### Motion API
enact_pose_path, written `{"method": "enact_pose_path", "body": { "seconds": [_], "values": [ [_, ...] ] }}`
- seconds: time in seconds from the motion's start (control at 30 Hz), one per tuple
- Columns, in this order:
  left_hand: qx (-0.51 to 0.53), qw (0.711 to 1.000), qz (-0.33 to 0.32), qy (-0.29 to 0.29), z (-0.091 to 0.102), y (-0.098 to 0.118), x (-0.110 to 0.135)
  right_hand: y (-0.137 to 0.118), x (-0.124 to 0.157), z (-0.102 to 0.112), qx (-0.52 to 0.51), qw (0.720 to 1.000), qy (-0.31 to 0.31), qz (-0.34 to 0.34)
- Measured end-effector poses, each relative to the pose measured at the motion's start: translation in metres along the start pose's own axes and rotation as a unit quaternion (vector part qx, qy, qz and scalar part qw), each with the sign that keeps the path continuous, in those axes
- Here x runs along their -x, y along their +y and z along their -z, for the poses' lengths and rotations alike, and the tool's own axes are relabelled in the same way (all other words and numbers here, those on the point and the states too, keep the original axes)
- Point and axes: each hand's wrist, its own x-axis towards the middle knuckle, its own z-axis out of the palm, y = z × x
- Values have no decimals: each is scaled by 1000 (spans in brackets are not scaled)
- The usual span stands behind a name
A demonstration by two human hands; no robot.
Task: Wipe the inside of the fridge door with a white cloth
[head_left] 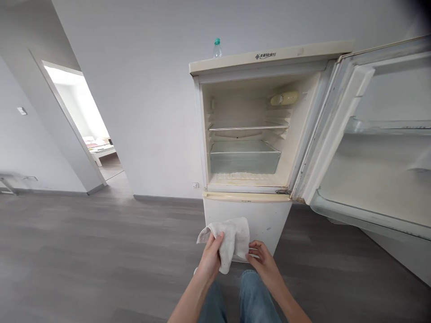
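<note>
A white cloth [232, 237] hangs in loose folds between my hands, in front of the lower fridge door [266, 220]. My left hand [211, 256] grips it near its left side, the thumb on top. At the cloth's right edge, the fingers of my right hand [261, 260] are curled and pinch its border. Behind the cloth stands a white fridge [235, 68] with its upper compartment open. Inside are a glass shelf [247, 127], a clear drawer [244, 162] and a yellowish rounded fitting [284, 98] at the upper right.
The upper fridge door [380, 166], with clear door shelves, is swung wide to the right. A clear bottle with a green cap [217, 48] stands on top of the fridge. To the left, a doorway [81, 103] opens onto a bright room. Grey wood-look flooring [101, 251] surrounds me.
</note>
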Motion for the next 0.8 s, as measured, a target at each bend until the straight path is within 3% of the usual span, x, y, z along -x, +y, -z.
{"method": "enact_pose_path", "body": {
  "seconds": [0.3,0.4,0.6,0.8],
  "values": [
    [86,996,17,7,0,7,5,6,-4,-10,9,999,19,-33],
    [94,995,18,7,1,6,9,4,-1,-15,-45,997,16,-58],
    [84,996,19,22,4,3,7,-10,6,-12,-270,937,-36,-218],
    [90,995,9,38,6,-2,5,-4,4,-9,-346,909,-11,-231]
  ]
}}
